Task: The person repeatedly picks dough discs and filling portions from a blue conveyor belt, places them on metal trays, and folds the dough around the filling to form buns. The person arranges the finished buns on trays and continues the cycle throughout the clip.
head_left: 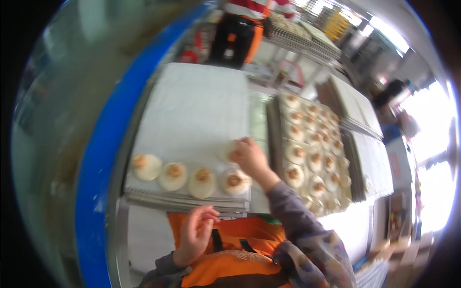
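Note:
My right hand [252,157] reaches over the white-lined tray [192,101]. Its fingers are pinched at the right edge of a pale dough round [227,151], which they partly cover. Nearer me lies a row of dough rounds topped with brown filling, among them one at the left [148,167], two in the middle [173,184] and one at the right end [244,185]. My left hand [194,233] hovers before the tray's near edge, fingers loosely bent and apart, with nothing visible in it.
Right of the tray stands another tray [307,161] filled with topped dough rounds. Stacked lined trays [370,153] rise beyond it. A blue rail [103,139] runs along the left. At the far side a person [235,41] stands near more loaded trays [290,26].

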